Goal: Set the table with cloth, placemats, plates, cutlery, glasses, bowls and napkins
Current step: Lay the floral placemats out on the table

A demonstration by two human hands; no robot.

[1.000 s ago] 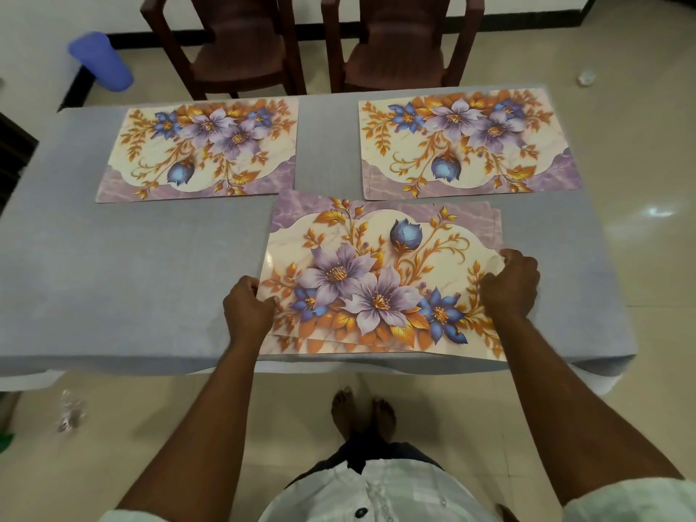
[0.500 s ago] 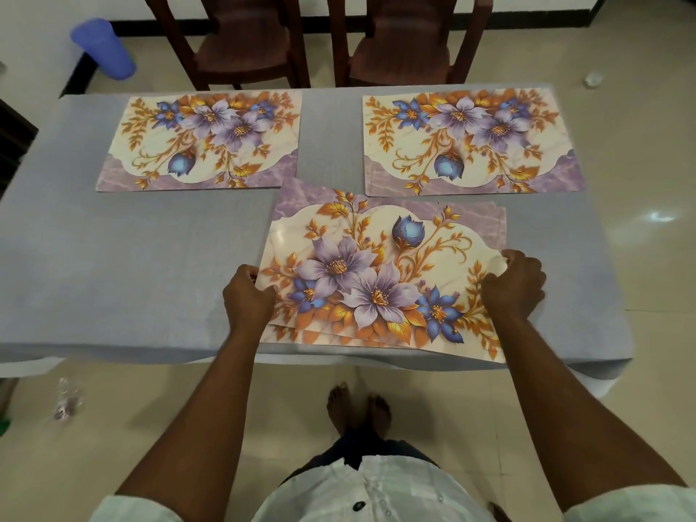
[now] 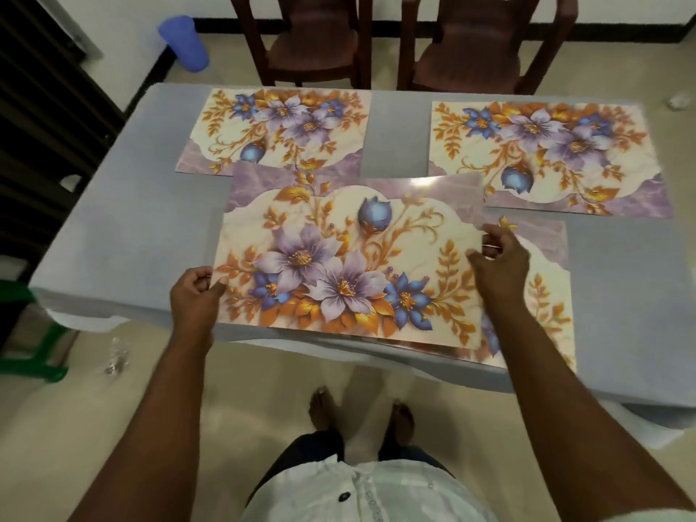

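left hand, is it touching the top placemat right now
Touching. The head view shows the left hand pinching the left edge of the top placemat, thumb lying on its printed face.

1. Tablecloth (image 3: 124,235): grey woven cloth, matt.
2. Placemats (image 3: 339,258): smooth printed sheet, slight gloss at the far edge.
3. Chairs (image 3: 312,43): brown moulded plastic, dull sheen.
4. Floor (image 3: 263,401): glossy tile.

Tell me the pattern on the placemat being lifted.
Purple and blue flowers with orange-gold leaves on the lifted placemat, head view.
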